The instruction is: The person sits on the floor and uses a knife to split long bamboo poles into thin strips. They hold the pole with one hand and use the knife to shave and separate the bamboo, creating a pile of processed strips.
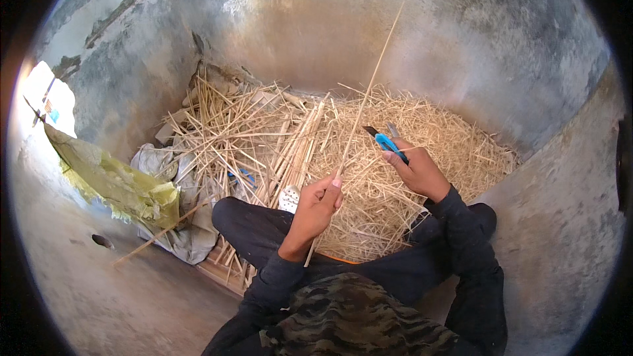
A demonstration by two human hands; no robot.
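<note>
My left hand (315,211) is closed round a long thin bamboo strip (362,107), which slants up and away to the right. Its lower end sticks out below the hand, near my lap. To the right, my right hand (417,170) grips a blue utility knife (391,148) whose dark blade points up and to the left, a little way from the strip. A second small metallic piece shows beside the knife; I cannot make out what it is. Under both hands spreads a heap of curly pale shavings (422,118).
Many split bamboo sticks (224,125) lie in a pile at the left, beside a bundle of straighter strips (303,142). A grey cloth sack (191,224) and a torn yellow-green sheet (112,178) are farther left. Concrete walls (316,33) enclose the space.
</note>
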